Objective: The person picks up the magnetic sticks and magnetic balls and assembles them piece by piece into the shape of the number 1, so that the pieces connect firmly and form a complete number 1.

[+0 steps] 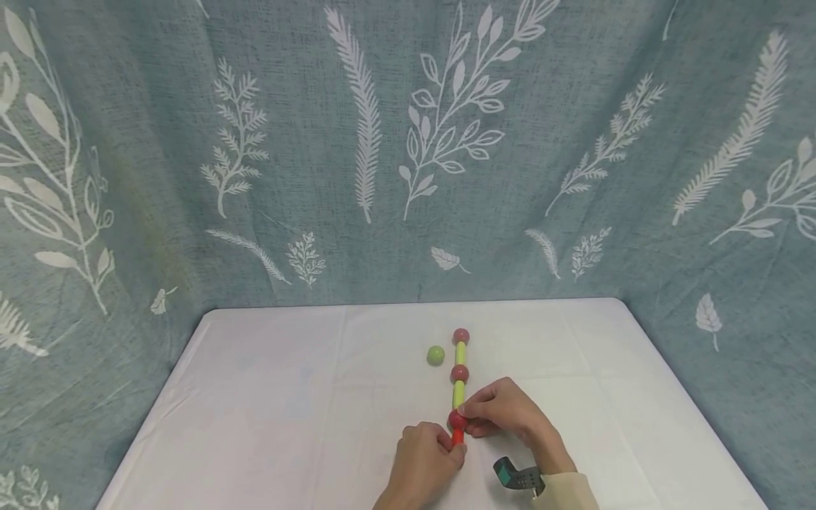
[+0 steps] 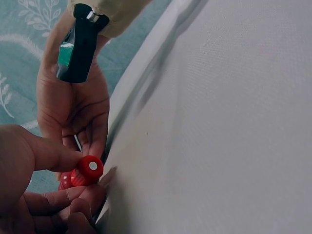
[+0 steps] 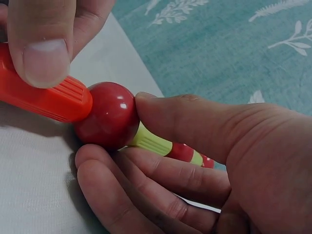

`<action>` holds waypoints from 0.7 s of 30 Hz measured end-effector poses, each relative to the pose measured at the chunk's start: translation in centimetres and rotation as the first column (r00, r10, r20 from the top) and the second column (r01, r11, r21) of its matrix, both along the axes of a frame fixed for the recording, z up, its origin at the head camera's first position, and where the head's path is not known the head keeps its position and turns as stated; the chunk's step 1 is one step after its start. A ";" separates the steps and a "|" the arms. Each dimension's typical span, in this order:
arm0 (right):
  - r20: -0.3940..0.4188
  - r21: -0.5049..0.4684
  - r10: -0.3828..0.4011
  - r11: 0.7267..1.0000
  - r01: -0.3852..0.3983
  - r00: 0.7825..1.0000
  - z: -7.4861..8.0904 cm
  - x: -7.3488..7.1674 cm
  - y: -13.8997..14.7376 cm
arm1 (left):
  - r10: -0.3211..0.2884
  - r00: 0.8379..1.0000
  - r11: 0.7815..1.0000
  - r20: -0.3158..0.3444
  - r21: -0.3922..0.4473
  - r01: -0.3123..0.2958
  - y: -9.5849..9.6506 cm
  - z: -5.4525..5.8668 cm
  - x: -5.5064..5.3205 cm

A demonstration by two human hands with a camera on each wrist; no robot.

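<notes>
A straight chain of balls and rods lies on the white table. My left hand [image 1: 421,459] pinches a red rod [image 3: 46,105] between thumb and fingers at the chain's near end. In the left wrist view the rod's free end [image 2: 92,166] shows a small pale disc. Its other end touches a glossy red ball [image 3: 108,116], which my right hand [image 1: 506,411] grips between thumb and fingers. Beyond that ball run a yellow-green rod [image 1: 459,394], a middle red ball [image 1: 460,373], another yellow-green rod [image 1: 461,353] and a far red ball [image 1: 461,336].
One loose green ball [image 1: 436,355] sits left of the chain's far part. A white cloth covers the table [image 1: 268,404]. Teal leaf-patterned fabric [image 1: 306,156] hangs behind and along the sides. The right wrist wears a dark strap [image 1: 525,479] below a beige sleeve [image 1: 566,492].
</notes>
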State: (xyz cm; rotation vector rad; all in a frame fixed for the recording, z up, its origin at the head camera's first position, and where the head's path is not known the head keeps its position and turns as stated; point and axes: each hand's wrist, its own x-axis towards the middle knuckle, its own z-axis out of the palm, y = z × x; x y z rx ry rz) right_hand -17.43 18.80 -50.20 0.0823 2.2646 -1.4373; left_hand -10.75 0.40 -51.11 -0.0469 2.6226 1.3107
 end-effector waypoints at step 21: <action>-0.007 0.034 -0.016 0.999 0.016 1.000 0.4 -0.6 -0.1 | -0.008 1.000 0.999 -0.008 0.043 0.008 -0.7 0.2 -0.1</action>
